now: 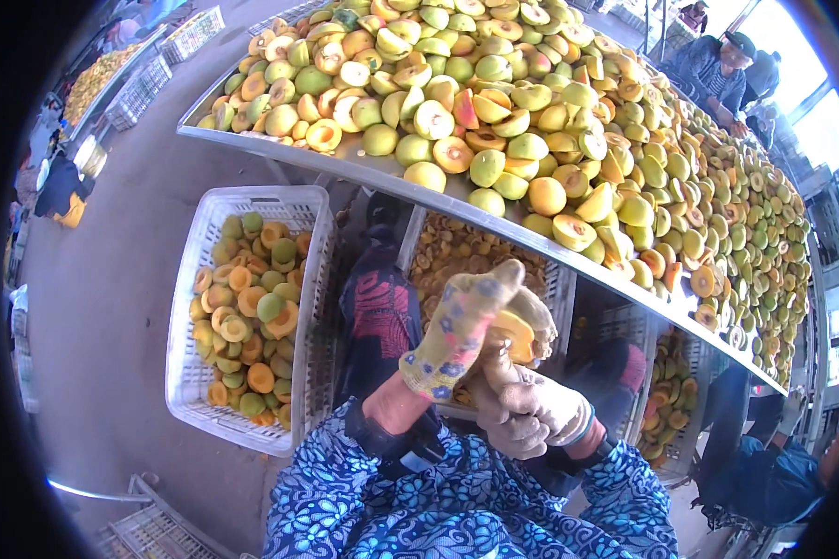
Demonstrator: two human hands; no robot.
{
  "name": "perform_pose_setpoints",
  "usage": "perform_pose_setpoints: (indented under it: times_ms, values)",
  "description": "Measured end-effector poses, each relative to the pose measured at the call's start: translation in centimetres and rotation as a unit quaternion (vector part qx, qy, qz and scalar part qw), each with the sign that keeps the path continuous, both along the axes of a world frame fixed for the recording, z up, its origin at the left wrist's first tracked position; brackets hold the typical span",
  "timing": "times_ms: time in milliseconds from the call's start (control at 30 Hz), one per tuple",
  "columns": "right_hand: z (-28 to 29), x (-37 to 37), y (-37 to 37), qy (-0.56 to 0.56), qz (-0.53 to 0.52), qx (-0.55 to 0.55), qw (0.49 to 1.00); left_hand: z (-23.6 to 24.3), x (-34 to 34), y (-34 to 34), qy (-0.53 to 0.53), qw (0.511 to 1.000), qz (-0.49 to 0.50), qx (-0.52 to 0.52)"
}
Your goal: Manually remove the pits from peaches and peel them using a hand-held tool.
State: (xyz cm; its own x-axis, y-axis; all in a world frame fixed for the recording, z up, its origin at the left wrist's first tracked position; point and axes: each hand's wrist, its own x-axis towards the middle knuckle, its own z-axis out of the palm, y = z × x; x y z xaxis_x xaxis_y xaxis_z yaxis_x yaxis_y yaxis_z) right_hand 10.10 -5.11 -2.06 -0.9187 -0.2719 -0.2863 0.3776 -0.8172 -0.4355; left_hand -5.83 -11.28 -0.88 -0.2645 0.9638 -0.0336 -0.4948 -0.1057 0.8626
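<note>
My left hand [461,331], in a pale glove with a flower pattern, is closed on a yellow-orange fruit half [513,335] above a crate of small brown pieces [443,256]. Just below it, my right hand [531,415], in a grey-white glove, is closed with its fingers curled round something tan under the fruit, which I cannot make out. Beyond both hands, a metal-rimmed table [345,163] is heaped with halved green, yellow and orange fruit [531,112].
A white crate [182,363] of fruit halves stands at left, another crate [615,326] under the table at right. Co-workers [718,74] are at the table's far right; a person [783,475] is at lower right. More crates [135,98] and a heaped table stand at upper left.
</note>
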Motion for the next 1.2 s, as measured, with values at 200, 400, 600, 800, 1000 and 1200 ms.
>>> perform_pose_setpoints:
  times_ms: [200, 400, 600, 800, 1000, 1200]
  values:
    - [-0.2, 0.4, -0.2, 0.056, -0.067, 0.009, 0.996, -1.9, -5.3, -2.7, -0.074, 0.964, 0.254, 0.002]
    - [-6.3, 2.7, -2.1, -0.123, 0.052, 0.882, 0.452, -1.1, -18.6, -16.1, 0.738, 0.526, 0.141, -0.398]
    - [-6.2, 3.5, -2.2, -0.137, 0.034, 0.810, 0.569, 7.6, -18.2, -5.9, 0.628, 0.734, 0.121, -0.229]
    - [-15.7, 4.6, -4.5, -0.071, 0.135, 0.813, 0.562, -1.1, -20.2, 11.0, 0.746, 0.592, 0.219, -0.213]
    - [-10.2, 4.0, -2.8, -0.102, 0.140, 0.787, 0.592, -4.9, -16.8, 16.6, 0.770, 0.510, 0.340, -0.175]
    - [-7.0, 2.5, -1.4, -0.097, -0.079, 0.728, 0.674, -2.7, -15.9, 13.2, 0.714, 0.635, 0.284, -0.085]
